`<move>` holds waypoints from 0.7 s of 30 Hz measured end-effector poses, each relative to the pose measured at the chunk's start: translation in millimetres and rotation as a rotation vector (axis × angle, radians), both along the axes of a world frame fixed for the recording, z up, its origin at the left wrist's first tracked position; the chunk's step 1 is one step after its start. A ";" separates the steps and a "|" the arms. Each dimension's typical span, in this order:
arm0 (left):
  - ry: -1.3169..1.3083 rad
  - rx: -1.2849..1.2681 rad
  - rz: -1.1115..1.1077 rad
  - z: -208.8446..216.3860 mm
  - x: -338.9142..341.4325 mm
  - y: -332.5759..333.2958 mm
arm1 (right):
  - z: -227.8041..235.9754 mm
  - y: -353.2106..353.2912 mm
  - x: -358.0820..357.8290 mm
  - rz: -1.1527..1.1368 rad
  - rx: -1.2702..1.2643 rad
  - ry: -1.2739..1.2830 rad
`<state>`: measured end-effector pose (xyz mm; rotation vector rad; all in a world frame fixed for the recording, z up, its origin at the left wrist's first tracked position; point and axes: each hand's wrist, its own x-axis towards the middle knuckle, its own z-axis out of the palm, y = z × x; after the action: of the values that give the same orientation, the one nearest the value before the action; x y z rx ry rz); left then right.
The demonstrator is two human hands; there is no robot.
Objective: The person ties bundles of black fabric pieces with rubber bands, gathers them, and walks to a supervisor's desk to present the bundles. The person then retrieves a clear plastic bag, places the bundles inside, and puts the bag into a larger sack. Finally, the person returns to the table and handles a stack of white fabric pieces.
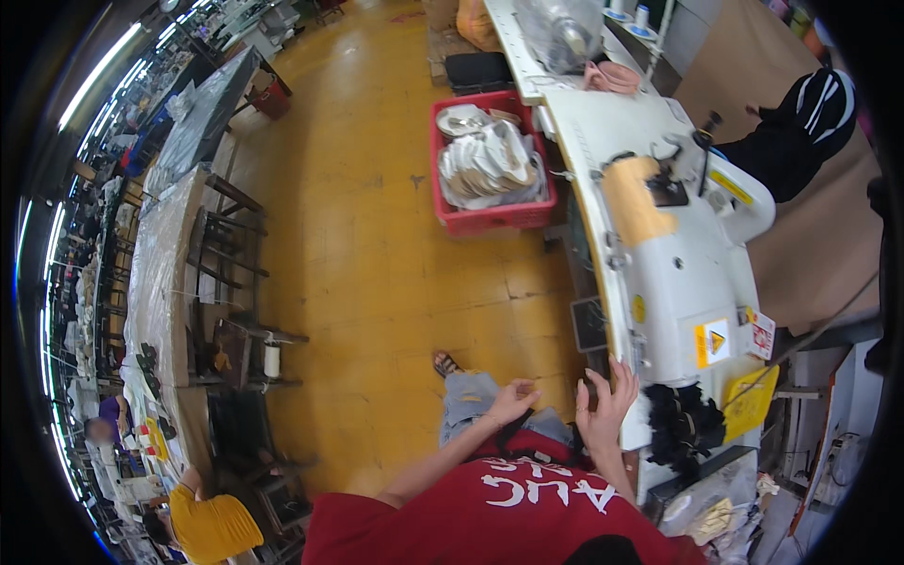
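Note:
My left hand (514, 401) is in front of my body, above my lap. Its fingers are curled in, and a dark strip shows just below it; whether the fingers hold that strip is too small to make out. To the right, my right hand (607, 400) reaches up beside the white table's edge, its fingers spread apart and no held thing visible. Close by that hand is the white sewing machine (664, 292) on the table. A bundle of black pieces (686, 424) lies at the near end of the machine.
Beyond the machine's near side stands a red basket (461, 222) with stacked pale pieces (485, 160). A yellow card (750, 403) lies right of the black bundle. On the left runs a long plastic-covered table (165, 254) with stools; a person in yellow (212, 527) sits there. Another person in black (800, 132) is at far right.

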<state>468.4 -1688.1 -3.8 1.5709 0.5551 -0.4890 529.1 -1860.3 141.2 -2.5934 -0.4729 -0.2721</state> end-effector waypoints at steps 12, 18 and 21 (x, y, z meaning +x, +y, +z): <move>-0.222 0.067 0.354 1.6 56.9 375.8 | -21.6 373.1 104.4 0.699 -0.176 0.363; -0.220 0.088 0.410 -21.6 148.6 496.7 | -68.1 488.5 180.5 0.795 -0.386 0.502; -0.219 0.037 0.450 -31.9 217.5 574.6 | -81.5 563.2 249.9 0.854 -0.527 0.520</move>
<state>685.9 -1113.5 -35.7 1.4543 0.7255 0.0337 779.0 -1297.2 59.6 -2.4857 -1.5064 0.8864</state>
